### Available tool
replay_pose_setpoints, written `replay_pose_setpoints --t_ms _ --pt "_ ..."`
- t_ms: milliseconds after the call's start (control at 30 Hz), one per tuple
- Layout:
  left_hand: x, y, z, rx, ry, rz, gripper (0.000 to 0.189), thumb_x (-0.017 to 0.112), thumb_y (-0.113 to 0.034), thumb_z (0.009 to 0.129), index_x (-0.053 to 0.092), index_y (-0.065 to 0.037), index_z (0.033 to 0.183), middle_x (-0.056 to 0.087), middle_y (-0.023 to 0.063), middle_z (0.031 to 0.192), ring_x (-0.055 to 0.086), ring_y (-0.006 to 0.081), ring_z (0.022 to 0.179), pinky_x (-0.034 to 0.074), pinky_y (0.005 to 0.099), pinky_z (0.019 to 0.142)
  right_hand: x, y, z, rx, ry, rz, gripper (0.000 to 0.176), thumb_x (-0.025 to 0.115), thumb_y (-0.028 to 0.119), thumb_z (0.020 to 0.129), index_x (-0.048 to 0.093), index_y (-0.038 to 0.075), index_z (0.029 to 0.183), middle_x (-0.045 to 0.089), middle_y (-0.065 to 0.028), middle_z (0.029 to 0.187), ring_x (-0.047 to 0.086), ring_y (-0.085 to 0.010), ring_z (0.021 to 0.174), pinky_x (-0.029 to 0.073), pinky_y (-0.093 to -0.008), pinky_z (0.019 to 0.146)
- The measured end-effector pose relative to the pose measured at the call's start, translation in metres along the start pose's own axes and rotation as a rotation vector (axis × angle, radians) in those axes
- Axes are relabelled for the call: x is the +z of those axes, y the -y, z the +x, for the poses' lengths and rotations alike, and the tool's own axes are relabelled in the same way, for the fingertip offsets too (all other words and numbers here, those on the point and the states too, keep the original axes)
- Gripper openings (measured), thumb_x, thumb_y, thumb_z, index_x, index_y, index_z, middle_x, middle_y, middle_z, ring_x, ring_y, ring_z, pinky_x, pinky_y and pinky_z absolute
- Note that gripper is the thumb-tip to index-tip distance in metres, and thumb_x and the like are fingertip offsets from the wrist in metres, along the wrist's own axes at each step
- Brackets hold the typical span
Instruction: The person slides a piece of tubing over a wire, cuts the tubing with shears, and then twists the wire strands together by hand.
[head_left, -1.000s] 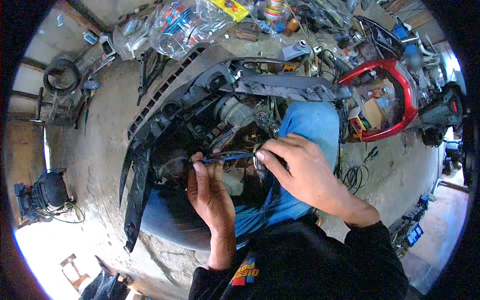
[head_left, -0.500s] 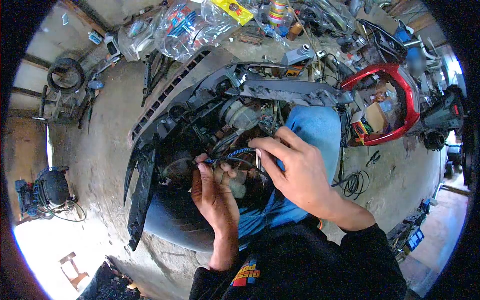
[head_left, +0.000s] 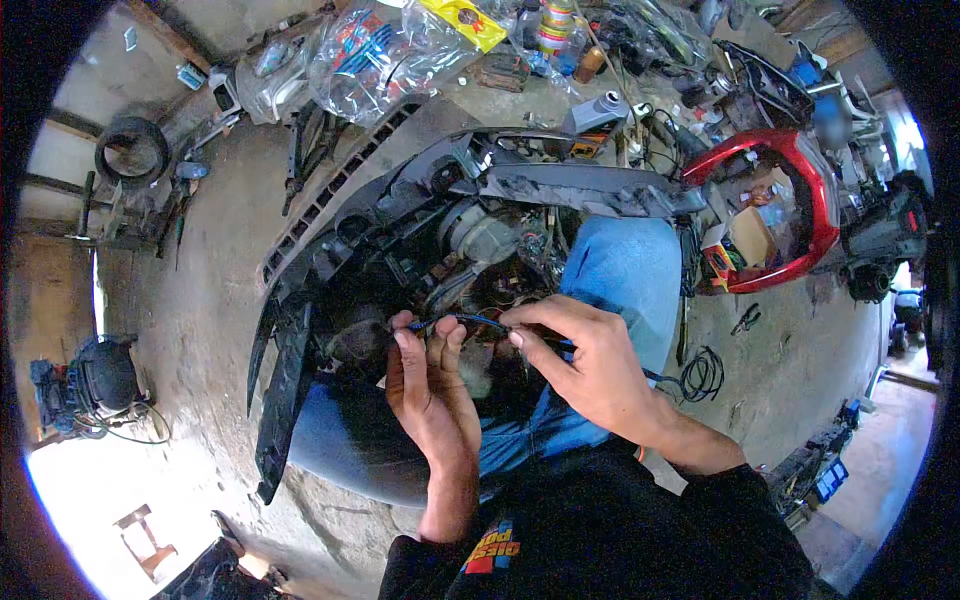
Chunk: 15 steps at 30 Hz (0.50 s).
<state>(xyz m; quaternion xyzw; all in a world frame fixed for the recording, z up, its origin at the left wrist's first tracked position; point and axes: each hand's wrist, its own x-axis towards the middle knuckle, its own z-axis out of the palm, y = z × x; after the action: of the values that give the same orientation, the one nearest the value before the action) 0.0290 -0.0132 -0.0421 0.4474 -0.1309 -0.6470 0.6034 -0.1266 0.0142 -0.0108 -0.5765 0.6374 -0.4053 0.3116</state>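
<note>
A thin blue and black cable (head_left: 468, 318) runs between my two hands above my lap. My left hand (head_left: 432, 385) pinches its left end between thumb and fingertips. From the right, my right hand (head_left: 585, 365) grips the cable with thumb and forefinger. Just beyond the hands lies a large dark plastic vehicle body part (head_left: 570, 185), with a round grey housing (head_left: 480, 235) and loose wiring inside it. The exact tip of the cable at my left fingertips is too small to make out.
A red curved frame (head_left: 825, 205) is on the right, around a cardboard box (head_left: 750, 238). Pliers (head_left: 746, 318) and coiled black cable (head_left: 703, 375) lie on the floor. Plastic bags (head_left: 365, 60) and bottles stand at the top. A tire (head_left: 132, 150) is at the upper left.
My right hand has shifted slightly down and turned, still on the cable. The fingers of my left hand have risen toward the cable. The blue stretch between the hands looks less exposed.
</note>
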Motion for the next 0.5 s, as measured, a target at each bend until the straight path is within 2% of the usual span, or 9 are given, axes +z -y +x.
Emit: replay_pose_setpoints --t_ms 67,133,167,233,500 --pt "0.000 0.000 0.000 -0.012 -0.012 -0.004 0.046 0.055 -0.030 0.107 0.048 0.005 0.135 0.066 0.0192 0.108 0.068 0.0235 0.104 0.055 0.0350 0.097 -0.001 0.001 -0.002 0.052 0.013 0.041 0.015 0.071 0.011 0.092 0.071 0.002 0.105 0.073 -0.0154 0.094 0.072 -0.0303 0.086 0.056 -0.0384 0.076" --pt "0.001 0.000 0.000 -0.019 -0.026 -0.011 0.045 0.055 -0.030 0.107 0.049 0.005 0.135 0.066 0.0190 0.108 0.068 0.0230 0.103 0.055 0.0346 0.097 0.000 -0.001 -0.005 0.213 0.077 0.188 0.017 0.072 0.011 0.092 0.071 0.001 0.106 0.073 -0.0154 0.093 0.073 -0.0271 0.086 0.056 -0.0367 0.075" --pt "-0.001 0.000 0.000 -0.028 -0.013 -0.015 0.047 0.056 -0.030 0.107 0.049 0.004 0.138 0.064 0.0170 0.113 0.065 0.0227 0.107 0.053 0.0348 0.099 -0.001 -0.002 -0.005 0.293 0.108 0.261 0.018 0.072 0.011 0.092 0.071 0.001 0.106 0.074 -0.0154 0.093 0.073 -0.0255 0.085 0.056 -0.0359 0.075" --pt "-0.006 0.001 0.000 -0.049 0.013 -0.023 0.050 0.060 -0.030 0.105 0.049 0.001 0.143 0.059 0.0131 0.125 0.059 0.0221 0.115 0.050 0.0352 0.103 -0.002 -0.001 -0.006 0.294 0.095 0.239 0.018 0.073 0.010 0.091 0.071 0.001 0.106 0.074 -0.0145 0.091 0.073 -0.0225 0.084 0.055 -0.0343 0.075" --pt "-0.003 0.002 -0.001 -0.032 0.012 -0.016 0.053 0.060 -0.032 0.105 0.046 0.000 0.144 0.058 0.0120 0.119 0.058 0.0210 0.111 0.049 0.0339 0.102 -0.002 0.001 -0.012 0.341 0.084 0.259 0.017 0.073 0.011 0.093 0.071 0.001 0.106 0.074 -0.0107 0.086 0.071 -0.0149 0.080 0.054 -0.0312 0.073"
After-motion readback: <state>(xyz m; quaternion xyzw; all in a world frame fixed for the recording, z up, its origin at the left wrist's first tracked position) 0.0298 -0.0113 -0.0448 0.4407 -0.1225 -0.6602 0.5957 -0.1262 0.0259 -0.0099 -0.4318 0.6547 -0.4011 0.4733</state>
